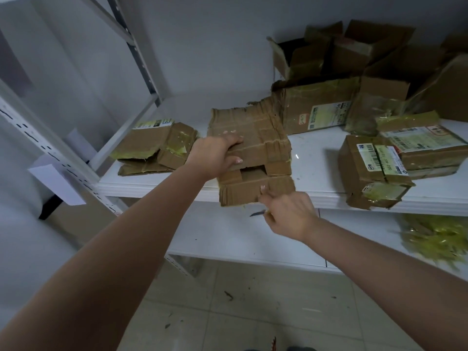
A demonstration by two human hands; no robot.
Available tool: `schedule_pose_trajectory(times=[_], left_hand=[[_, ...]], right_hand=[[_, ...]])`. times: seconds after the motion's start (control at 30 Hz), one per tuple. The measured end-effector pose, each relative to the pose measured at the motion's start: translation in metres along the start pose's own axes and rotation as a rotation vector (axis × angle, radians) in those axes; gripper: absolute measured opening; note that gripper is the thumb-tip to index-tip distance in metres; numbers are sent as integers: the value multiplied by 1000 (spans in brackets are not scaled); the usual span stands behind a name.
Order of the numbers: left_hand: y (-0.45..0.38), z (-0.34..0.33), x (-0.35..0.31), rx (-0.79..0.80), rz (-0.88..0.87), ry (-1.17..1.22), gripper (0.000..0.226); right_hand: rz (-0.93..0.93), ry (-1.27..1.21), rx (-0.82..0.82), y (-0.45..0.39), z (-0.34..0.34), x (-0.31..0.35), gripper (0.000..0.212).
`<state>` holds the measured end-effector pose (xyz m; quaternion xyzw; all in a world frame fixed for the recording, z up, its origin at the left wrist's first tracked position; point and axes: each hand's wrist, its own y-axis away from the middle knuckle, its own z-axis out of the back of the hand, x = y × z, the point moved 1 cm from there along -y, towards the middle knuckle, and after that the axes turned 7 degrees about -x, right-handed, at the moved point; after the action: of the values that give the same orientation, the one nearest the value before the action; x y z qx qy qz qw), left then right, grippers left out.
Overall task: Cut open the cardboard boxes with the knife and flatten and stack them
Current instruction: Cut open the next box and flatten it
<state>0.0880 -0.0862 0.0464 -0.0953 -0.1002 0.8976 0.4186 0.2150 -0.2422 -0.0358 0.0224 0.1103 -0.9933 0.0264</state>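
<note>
A flattened brown cardboard box (253,138) lies on the white shelf (316,158), its near edge hanging over the shelf front. My left hand (215,155) grips its left side, thumb on top. My right hand (286,214) holds a small knife (257,213) with the blade pointing left, while its thumb and fingers pinch the box's near edge. A stack of flattened boxes (154,148) lies to the left on the shelf. Several uncut taped boxes (374,171) stand at the right and back.
Shelf uprights (50,148) run along the left, one with a white paper sheet (58,181) hanging from it. A lower shelf (228,236) carries a pile of yellow tape scraps (435,239) at the right. The tiled floor below shows small debris.
</note>
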Motion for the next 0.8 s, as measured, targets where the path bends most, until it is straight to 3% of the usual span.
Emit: schedule_pose_trajectory(times=[0.07,0.13,0.27,0.4,0.47,0.57,0.63,0.73,0.8], left_hand=[[2,0,-1,6,-5,-38,66],[5,-3,-5,37,-1,-60,81],[12,-22,-18,-8,-32,-327,99],[10,-33,-26,-102,-1,-435,89],[6,-31,-26,-95,-31,-396,82],[2,-21,-21,-6,-109,-288,80],[0,-7,-16,97,-122,-178,78],[-4,24,-11,264,-39,77,61],[-8,42,-5,316,61,280,52]], right_hand=[[-41,0,22,-1,0,-8,43],[-80,-34,-13,-7,6,-11,30],[-204,-141,-359,-12,16,-13,13],[-314,-109,-572,-14,18,-25,37],[-330,-67,-594,-18,22,-29,56],[-352,-31,-419,-32,24,-33,76],[-357,-26,-302,-39,26,-35,74],[-350,-192,-393,-44,38,-44,59],[-444,-383,-425,-49,50,-57,59]])
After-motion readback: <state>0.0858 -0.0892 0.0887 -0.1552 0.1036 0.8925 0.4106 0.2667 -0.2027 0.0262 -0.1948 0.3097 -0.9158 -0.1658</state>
